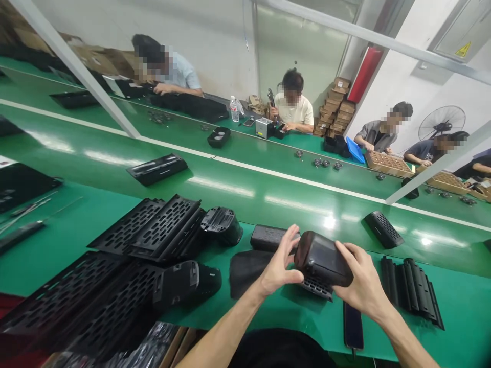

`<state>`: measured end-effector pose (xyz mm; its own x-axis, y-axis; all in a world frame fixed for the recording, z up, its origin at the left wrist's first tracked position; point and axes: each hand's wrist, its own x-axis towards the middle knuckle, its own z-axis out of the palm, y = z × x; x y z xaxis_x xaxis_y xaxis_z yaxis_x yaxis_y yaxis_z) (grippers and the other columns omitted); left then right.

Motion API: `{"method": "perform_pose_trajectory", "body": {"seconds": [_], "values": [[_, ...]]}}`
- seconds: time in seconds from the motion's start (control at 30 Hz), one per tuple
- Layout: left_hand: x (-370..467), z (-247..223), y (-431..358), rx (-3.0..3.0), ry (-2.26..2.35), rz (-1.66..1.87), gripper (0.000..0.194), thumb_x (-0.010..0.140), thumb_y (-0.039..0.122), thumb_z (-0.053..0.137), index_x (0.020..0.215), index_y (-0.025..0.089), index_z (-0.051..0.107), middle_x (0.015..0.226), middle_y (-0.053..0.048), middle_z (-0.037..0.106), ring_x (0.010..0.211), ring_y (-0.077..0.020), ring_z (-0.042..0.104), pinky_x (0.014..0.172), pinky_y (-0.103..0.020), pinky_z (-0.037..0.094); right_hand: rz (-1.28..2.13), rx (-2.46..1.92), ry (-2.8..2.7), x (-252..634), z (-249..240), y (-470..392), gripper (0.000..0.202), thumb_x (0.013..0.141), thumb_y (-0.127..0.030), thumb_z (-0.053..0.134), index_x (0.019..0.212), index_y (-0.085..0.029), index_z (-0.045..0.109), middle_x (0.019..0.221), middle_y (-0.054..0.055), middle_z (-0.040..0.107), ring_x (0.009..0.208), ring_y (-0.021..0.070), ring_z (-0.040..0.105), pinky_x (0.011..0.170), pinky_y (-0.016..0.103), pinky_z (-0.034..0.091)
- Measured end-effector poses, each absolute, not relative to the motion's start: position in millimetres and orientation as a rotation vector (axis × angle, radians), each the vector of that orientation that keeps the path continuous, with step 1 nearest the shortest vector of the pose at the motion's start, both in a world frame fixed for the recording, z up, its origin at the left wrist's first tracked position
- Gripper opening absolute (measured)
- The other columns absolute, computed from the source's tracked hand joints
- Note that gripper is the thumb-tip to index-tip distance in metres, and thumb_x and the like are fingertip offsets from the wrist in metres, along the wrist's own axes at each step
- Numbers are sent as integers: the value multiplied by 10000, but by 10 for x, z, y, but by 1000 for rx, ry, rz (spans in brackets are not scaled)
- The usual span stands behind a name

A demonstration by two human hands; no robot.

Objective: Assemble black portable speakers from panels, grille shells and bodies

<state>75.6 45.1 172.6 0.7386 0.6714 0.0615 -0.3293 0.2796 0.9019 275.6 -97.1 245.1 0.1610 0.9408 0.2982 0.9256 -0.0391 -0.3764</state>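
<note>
My right hand (360,278) grips a black plastic speaker housing (326,258) by its right end, holding it tilted above the bench. The housing has rounded corners and a glossy left end. Beside that glossy end is my left hand (282,263), its fingers spread; whether a fingertip touches the housing I cannot tell. Below the housing, a perforated black grille panel (317,289) is partly hidden. Behind my left hand lie a black mesh-faced piece (264,237) and a dark cloth-like piece (245,271).
To the left are stacked perforated panels (164,225) and two more black housings (222,225). Ribbed black parts (412,289) and a phone (353,327) lie right. Beyond runs a green conveyor (245,189) carrying black parts, with several people working across it. White frame posts (433,171) slant across the view.
</note>
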Motion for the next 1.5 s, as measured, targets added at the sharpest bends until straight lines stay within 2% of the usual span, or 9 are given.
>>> {"method": "perform_pose_trajectory", "body": {"seconds": [0.1, 0.2, 0.27, 0.37, 0.63, 0.8, 0.97, 1.17, 1.5], "values": [[730, 1893, 528, 1466, 408, 633, 1114, 590, 454, 947, 1553, 295, 408, 1640, -131, 311, 1494, -413, 302, 1228, -559, 269, -30, -2030, -1945, 2735, 2517, -947, 904, 657, -141, 725, 1518, -269, 482, 1325, 175, 568, 1196, 398, 584, 997, 592, 501], [748, 1878, 480, 1498, 451, 692, 967, 649, 473, 890, 1493, 276, 461, 1549, -127, 392, 1388, -396, 427, 1180, -541, 352, 44, -2023, -1974, 2739, 2519, -989, 938, 704, -187, 774, 1558, -308, 407, 1390, 154, 551, 1303, 410, 530, 1128, 664, 371], [719, 1819, 444, 1435, 466, 721, 929, 668, 501, 862, 1471, 258, 463, 1512, -138, 417, 1316, -389, 482, 1097, -508, 437, 111, -2025, -1846, 2817, 2498, -1083, 984, 748, -293, 812, 1596, -342, 315, 1512, 139, 474, 1443, 440, 397, 1186, 715, 245], [636, 1778, 444, 1333, 466, 721, 911, 671, 509, 848, 1449, 246, 453, 1450, -143, 463, 1194, -354, 546, 962, -439, 504, 354, -1993, -1488, 2967, 2396, -1251, 992, 819, -534, 762, 1622, -337, 215, 1626, 154, 344, 1494, 457, 328, 1137, 707, 342], [587, 1899, 510, 1281, 457, 700, 855, 669, 517, 831, 1396, 243, 474, 1181, -65, 570, 995, -261, 553, 888, -374, 465, 435, -1771, -1206, 2850, 2117, -1349, 642, 806, -540, 792, 1337, -294, 528, 1458, 121, 507, 1354, 365, 511, 1115, 536, 423], [589, 1863, 489, 1265, 473, 681, 833, 689, 508, 809, 1404, 245, 471, 1231, -73, 588, 1061, -293, 557, 966, -412, 448, 529, -1788, -1167, 2856, 2159, -1363, 720, 792, -593, 789, 1375, -277, 511, 1469, 136, 494, 1367, 370, 498, 1103, 513, 443], [536, 1835, 519, 1232, 438, 717, 845, 684, 505, 811, 1423, 251, 489, 1363, -86, 551, 1166, -329, 538, 1032, -414, 426, 745, -1741, -1123, 2871, 2264, -1398, 1021, 795, -690, 739, 1595, -299, 241, 1598, 151, 385, 1441, 377, 434, 1113, 513, 453], [524, 1845, 559, 1302, 387, 684, 904, 755, 492, 767, 1541, 262, 385, 1536, -100, 447, 1351, -383, 453, 1160, -478, 345, 617, -1732, -1116, 2804, 2295, -1382, 742, 789, -634, 767, 1382, -279, 498, 1499, 126, 479, 1376, 357, 499, 1063, 447, 504], [523, 1698, 572, 1133, 379, 703, 881, 797, 498, 760, 1568, 284, 391, 1668, -95, 334, 1509, -400, 312, 1249, -514, 260, 903, -1670, -1067, 2802, 2481, -1372, 930, 763, -693, 763, 1509, -281, 389, 1445, 144, 528, 1194, 330, 638, 946, 420, 583]]}}
